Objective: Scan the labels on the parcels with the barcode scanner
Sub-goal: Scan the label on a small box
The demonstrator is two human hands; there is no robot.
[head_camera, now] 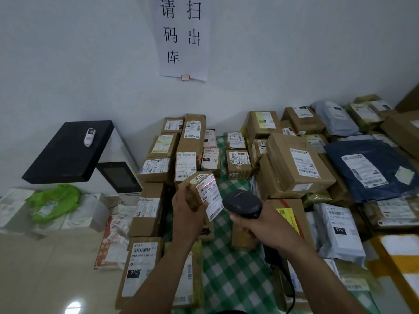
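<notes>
Left hand (186, 209) grips a small brown cardboard parcel (192, 196), fingers curled round its left side. It is held up off the pile and tilted, with its white shipping label (212, 196) facing the camera. Right hand (256, 225) is wrapped round the handle of a black handheld barcode scanner (242, 202), whose head is aimed at the label from just beside it. The trigger finger is hidden, so I can't tell if it is pressed. A thin red scan line (209, 183) crosses the upper label, over the barcode area. Judged step: this parcel's read is under way. The rest, a pile of brown boxes and grey and blue mailer bags (294, 159), sits on a green-and-white checked tablecloth (229, 279).

Risks:
- 1 stray red spot (198, 159) lands on the tall brown box (191, 141) behind, so beam spill could register that label instead.
- The line sits near the label's top edge; a small wrist drift could clip the barcode and give no read.
- The label is tilted and its lower end seems to hang past the box, so a curl or glare could spoil decoding.
- The black cable (292, 298) trails over the parcels at lower right and could snag and drag 1 off.
- No visible split between scanned and unscanned parcels, so a double scan or a miss is likely.
</notes>
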